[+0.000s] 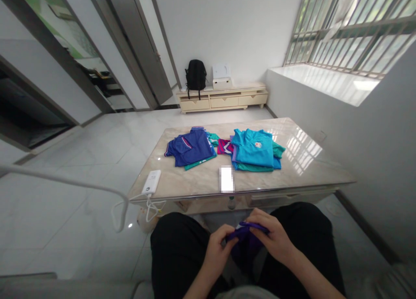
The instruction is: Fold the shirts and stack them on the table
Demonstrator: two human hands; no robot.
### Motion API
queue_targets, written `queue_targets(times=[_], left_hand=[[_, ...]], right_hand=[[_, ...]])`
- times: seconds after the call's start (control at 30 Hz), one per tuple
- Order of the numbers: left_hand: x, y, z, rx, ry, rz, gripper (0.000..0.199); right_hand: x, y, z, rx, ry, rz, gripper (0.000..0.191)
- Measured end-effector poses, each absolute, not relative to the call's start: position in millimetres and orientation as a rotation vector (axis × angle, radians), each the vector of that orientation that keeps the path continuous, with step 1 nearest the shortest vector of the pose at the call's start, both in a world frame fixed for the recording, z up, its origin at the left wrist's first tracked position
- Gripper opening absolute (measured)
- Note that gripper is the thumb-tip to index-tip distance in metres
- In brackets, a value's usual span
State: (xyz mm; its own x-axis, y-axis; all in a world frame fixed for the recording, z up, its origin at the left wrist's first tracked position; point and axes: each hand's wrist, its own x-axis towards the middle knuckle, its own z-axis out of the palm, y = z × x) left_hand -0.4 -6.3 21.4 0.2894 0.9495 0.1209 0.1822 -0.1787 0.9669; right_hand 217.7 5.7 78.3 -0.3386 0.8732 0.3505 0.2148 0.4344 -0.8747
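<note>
Between my knees I hold a purple garment (244, 242), bunched up, its lower part hanging down in shadow. My left hand (220, 246) pinches one side of its upper edge. On the other side my right hand (271, 233) grips the same edge, fingers closed over the cloth. A small pale patch shows at the edge between the hands. What kind of garment it is, I cannot make out. Beyond my hands, on the marble-topped table, lie a navy polo shirt (195, 149) on the left and a stack topped by a turquoise shirt (255, 149) on the right.
A white power bank (151, 183) with cables lies at the left front of the table (182, 182). A blurred-out white rectangle (226, 179) is near the front edge. A red-and-navy patterned cloth (225, 146) sits between the piles. Behind stands a low cabinet (224, 102) with a black backpack (196, 75).
</note>
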Motion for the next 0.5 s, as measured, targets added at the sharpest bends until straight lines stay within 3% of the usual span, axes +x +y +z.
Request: queue_targets(times=[0.5], left_hand=[[-8.8,0.6,37.2,1.819,1.286,1.228,0.019]], right_hand=[[237.1,14.1,92.5,-1.011,-1.812,0.699,0.017]])
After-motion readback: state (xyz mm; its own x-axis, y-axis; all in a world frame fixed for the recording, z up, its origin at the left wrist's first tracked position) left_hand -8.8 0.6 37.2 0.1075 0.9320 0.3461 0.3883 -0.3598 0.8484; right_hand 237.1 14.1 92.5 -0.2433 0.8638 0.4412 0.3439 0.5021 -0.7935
